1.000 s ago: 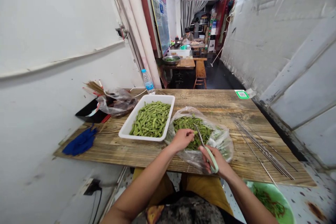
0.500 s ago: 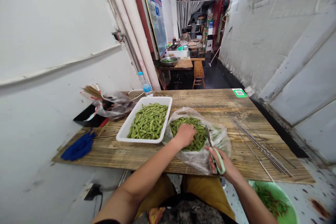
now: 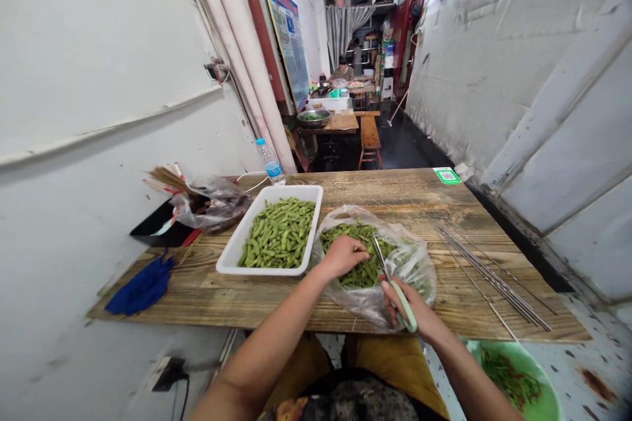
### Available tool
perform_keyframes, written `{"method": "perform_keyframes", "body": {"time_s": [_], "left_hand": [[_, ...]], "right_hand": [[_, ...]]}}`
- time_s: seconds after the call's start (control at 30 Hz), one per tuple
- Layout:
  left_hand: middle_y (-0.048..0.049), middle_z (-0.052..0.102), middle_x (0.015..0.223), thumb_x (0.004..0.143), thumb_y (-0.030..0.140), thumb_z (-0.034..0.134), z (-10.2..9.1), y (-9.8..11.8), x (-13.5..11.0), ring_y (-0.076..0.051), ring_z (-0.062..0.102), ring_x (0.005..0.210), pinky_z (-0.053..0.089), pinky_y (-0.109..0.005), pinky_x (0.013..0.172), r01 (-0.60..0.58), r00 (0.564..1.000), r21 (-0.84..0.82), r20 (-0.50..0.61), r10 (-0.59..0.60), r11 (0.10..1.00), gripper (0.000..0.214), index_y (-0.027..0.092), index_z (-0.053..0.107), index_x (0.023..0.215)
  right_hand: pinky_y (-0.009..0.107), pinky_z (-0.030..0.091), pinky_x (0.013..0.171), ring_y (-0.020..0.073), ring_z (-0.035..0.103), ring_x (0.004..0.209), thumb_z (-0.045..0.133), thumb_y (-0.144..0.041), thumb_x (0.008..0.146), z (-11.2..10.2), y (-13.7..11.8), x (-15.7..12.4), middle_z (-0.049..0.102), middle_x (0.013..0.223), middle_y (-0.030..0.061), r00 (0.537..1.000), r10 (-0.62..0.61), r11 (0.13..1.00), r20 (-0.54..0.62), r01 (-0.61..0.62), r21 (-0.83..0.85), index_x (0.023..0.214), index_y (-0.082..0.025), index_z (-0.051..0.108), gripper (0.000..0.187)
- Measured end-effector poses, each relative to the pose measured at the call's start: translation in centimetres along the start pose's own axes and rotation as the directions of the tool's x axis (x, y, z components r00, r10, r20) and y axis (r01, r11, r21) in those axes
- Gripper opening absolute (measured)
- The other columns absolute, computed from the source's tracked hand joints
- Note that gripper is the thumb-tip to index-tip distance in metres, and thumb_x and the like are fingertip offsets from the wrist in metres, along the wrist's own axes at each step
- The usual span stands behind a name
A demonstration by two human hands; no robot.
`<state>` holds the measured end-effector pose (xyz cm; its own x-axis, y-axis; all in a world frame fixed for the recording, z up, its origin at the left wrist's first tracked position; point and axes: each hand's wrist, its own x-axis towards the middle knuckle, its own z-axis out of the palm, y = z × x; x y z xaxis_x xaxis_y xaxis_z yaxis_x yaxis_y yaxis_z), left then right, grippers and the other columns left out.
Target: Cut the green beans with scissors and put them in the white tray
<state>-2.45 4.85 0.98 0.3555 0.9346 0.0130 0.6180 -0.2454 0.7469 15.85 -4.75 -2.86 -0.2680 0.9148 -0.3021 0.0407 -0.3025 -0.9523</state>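
Note:
My left hand (image 3: 343,254) rests with curled fingers in a clear plastic bag (image 3: 415,270) of green edamame pods (image 3: 363,270) on the wooden table (image 3: 405,191). Whether a pod sits in its fingers is hidden. My right hand (image 3: 412,306) grips scissors (image 3: 392,286) with pale green handles; the blades point up over the bag's pods. A white tray (image 3: 232,262) heaped with pods stands just left of the bag.
Metal skewers (image 3: 488,273) lie on the table's right side. At the left are a blue cloth (image 3: 141,286), a black tray (image 3: 158,227), a bagged bundle of sticks (image 3: 207,200) and a water bottle (image 3: 269,161). A green basin (image 3: 543,401) sits by my right knee. A person sits far back.
My left hand dipped deeper into the bag, then drew back slightly with fingers curled. The scissors in my right hand swung a little right, then back left.

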Motion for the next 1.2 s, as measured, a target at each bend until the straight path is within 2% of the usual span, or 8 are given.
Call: {"method": "perform_keyframes", "body": {"time_s": [0.43, 0.53, 0.67, 0.73, 0.83, 0.97, 1.07, 1.2], "left_hand": [[-0.0060, 0.068, 0.081, 0.073, 0.026, 0.064, -1.7, -0.6, -0.9, -0.018, 0.059, 0.074, 0.042, -0.026, 0.070, -0.136, 0.987, 0.085, 0.103, 0.127, 0.987, 0.016, 0.019, 0.074, 0.083], [-0.0057, 0.066, 0.081, 0.071, 0.026, 0.067, -1.6, -0.9, -1.1, -0.017, 0.058, 0.076, 0.042, -0.026, 0.072, -0.128, 0.991, 0.029, 0.043, 0.127, 0.991, 0.013, 0.019, 0.073, 0.079], [-0.0020, 0.059, 0.067, 0.072, 0.027, 0.064, -1.2, -1.1, -1.2, -0.014, 0.054, 0.067, 0.040, -0.025, 0.065, -0.063, 0.993, -0.152, -0.109, 0.047, 0.986, 0.012, 0.016, 0.066, 0.068], [0.0022, 0.052, 0.053, 0.074, 0.033, 0.061, -1.0, -1.0, -1.3, -0.010, 0.047, 0.052, 0.036, -0.022, 0.054, 0.032, 0.992, -0.379, -0.103, -0.077, 0.925, 0.021, 0.015, 0.058, 0.063], [0.0051, 0.050, 0.047, 0.067, 0.042, 0.067, -0.6, -0.8, -1.6, -0.005, 0.039, 0.041, 0.024, -0.018, 0.043, 0.173, 0.971, -0.698, 0.003, -0.239, 0.695, 0.031, 0.015, 0.053, 0.068], [0.0021, 0.057, 0.052, 0.053, 0.042, 0.077, 0.1, 0.0, -1.9, -0.003, 0.038, 0.038, 0.013, -0.017, 0.040, 0.219, 0.936, -0.849, 0.045, -0.348, 0.481, 0.042, 0.014, 0.053, 0.073], [0.0002, 0.060, 0.057, 0.052, 0.040, 0.078, 0.6, 0.5, -2.2, -0.005, 0.046, 0.043, 0.012, -0.017, 0.038, 0.162, 0.924, -0.894, -0.012, -0.382, 0.418, 0.042, 0.014, 0.054, 0.076], [0.0010, 0.061, 0.061, 0.054, 0.036, 0.077, 0.8, 0.8, -2.5, -0.004, 0.046, 0.043, 0.013, -0.017, 0.038, 0.117, 0.915, -0.895, -0.070, -0.396, 0.430, 0.043, 0.014, 0.056, 0.084]], "right_hand": [[0.020, 0.026, 0.038, 0.0078, 0.034, 0.038, 0.064, -0.051, 0.072, 0.5, -2.8, -0.2, 0.041, 0.044, -0.0077, 0.999, -0.040, 0.953, 0.001, 0.039, -0.301, 0.083, -0.018, 0.062, 0.035], [0.020, 0.025, 0.035, 0.0068, 0.031, 0.034, 0.065, -0.051, 0.071, 0.6, -2.5, -0.1, 0.037, 0.041, -0.0094, 1.000, 0.005, 0.971, -0.013, -0.008, -0.240, 0.080, -0.019, 0.059, 0.034], [0.021, 0.030, 0.032, 0.0076, 0.037, 0.033, 0.062, -0.058, 0.071, 0.9, -1.4, 0.3, 0.042, 0.048, -0.0095, 0.998, 0.040, 0.999, -0.042, -0.039, 0.014, 0.094, -0.020, 0.054, 0.045], [0.022, 0.037, 0.036, 0.0091, 0.045, 0.038, 0.057, -0.063, 0.073, 1.1, -1.2, 0.3, 0.050, 0.056, -0.0064, 0.997, 0.066, 0.988, -0.032, -0.060, 0.146, 0.099, -0.020, 0.052, 0.051], [0.025, 0.044, 0.042, 0.0104, 0.050, 0.044, 0.054, -0.066, 0.073, 1.6, -1.5, -0.1, 0.054, 0.061, -0.0040, 0.992, 0.117, 0.953, 0.054, -0.128, 0.275, 0.102, -0.020, 0.050, 0.054], [0.024, 0.044, 0.042, 0.0102, 0.049, 0.043, 0.058, -0.066, 0.070, 2.4, -2.1, -0.6, 0.054, 0.061, -0.0043, 0.983, 0.148, 0.950, 0.111, -0.172, 0.261, 0.101, -0.020, 0.051, 0.056], [0.024, 0.044, 0.042, 0.0099, 0.049, 0.043, 0.057, -0.065, 0.073, 2.9, -2.4, -0.8, 0.054, 0.062, -0.0043, 0.983, 0.136, 0.952, 0.122, -0.164, 0.258, 0.101, -0.020, 0.051, 0.053], [0.024, 0.043, 0.041, 0.0097, 0.047, 0.041, 0.055, -0.062, 0.075, 3.3, -2.8, -0.9, 0.053, 0.059, -0.0052, 0.983, 0.132, 0.934, 0.130, -0.167, 0.315, 0.100, -0.021, 0.051, 0.049]]}}
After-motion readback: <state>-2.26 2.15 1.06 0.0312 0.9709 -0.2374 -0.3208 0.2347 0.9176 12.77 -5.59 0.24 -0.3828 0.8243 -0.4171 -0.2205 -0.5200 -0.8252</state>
